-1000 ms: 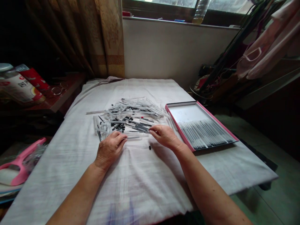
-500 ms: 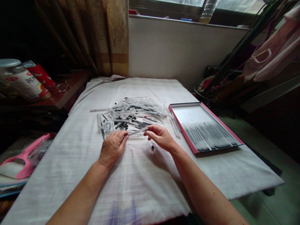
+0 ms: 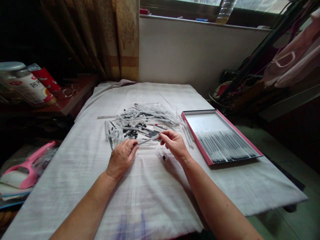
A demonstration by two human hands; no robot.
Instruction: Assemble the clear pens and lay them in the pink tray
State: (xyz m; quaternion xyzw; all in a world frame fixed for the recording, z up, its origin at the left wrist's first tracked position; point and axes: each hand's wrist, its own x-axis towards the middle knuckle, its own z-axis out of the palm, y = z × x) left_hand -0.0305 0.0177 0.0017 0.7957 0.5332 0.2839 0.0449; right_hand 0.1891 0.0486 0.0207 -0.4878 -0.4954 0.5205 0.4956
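A slim translucent pen barrel [image 3: 148,140] spans the gap between my two hands, slightly tilted up to the right. My left hand [image 3: 122,157] is closed around its left end, thumb and fingers pinched together. At the other end, the fingertips of my right hand [image 3: 172,143] pinch the tip; whether a small part is also held there I cannot make out. Just beyond lie a heap of clear pen tubes [image 3: 162,112], several black end pieces [image 3: 131,134] and thin dark refills [image 3: 152,132]. One small black piece [image 3: 164,157] lies alone on the cloth below my right hand.
A pink-edged box [image 3: 196,141] at the right holds a row of pens [image 3: 226,146]. White cloth [image 3: 82,186] covers the table. Left of it are a pink-handled tape dispenser [image 3: 31,166] and a side table with a jar [image 3: 27,86] and glasses [image 3: 71,90].
My right hand has shifted slightly to the right, its fingers closing more on the barrel's tip. The left hand keeps its hold. The whole view has moved slightly.
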